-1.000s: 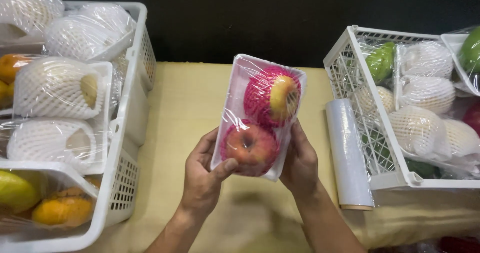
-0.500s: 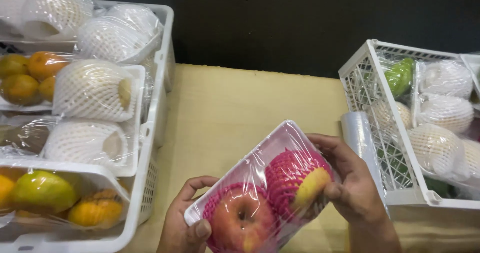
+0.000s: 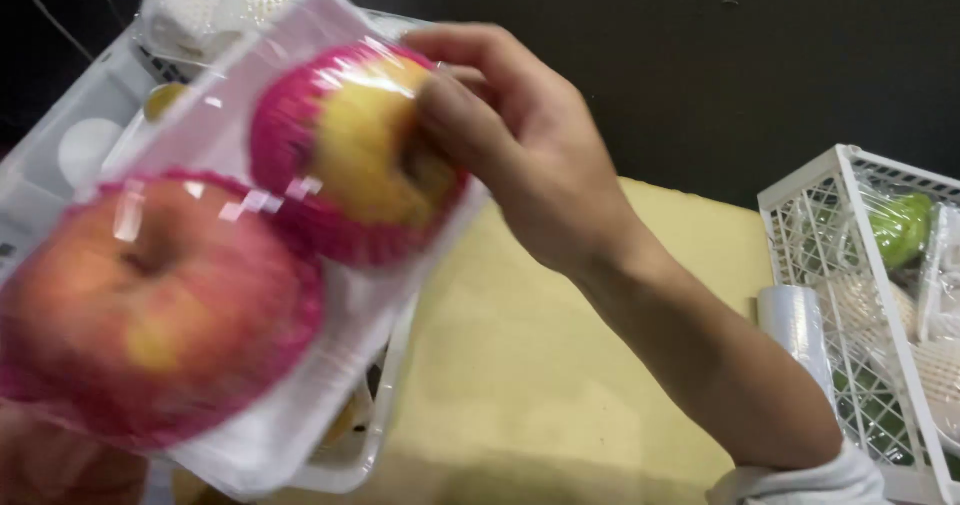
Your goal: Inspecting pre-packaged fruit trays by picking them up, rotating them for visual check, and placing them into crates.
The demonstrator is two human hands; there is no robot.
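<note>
From the head camera, my right hand (image 3: 520, 155) grips the far end of a white foam tray of apples (image 3: 300, 365) wrapped in clear film, held up close under my eyes and tilted, above the left crate. My right fingers (image 3: 470, 50) curl over the top edge and my thumb presses into the film against the yellowish apple (image 3: 365, 150) in its pink net sleeve, so that fruit sits right under my fingertips. The redder apple (image 3: 150, 295) lies at the near end of the tray, well apart from that hand. My left hand (image 3: 55, 460) shows only as a blur beneath the tray's lower corner; I cannot tell how it grips. Behind the tray is the white crate (image 3: 70, 135) holding wrapped fruit, and across the yellow table (image 3: 560, 365) stand a roll of film (image 3: 795, 330) and another white basket (image 3: 850, 255).
</note>
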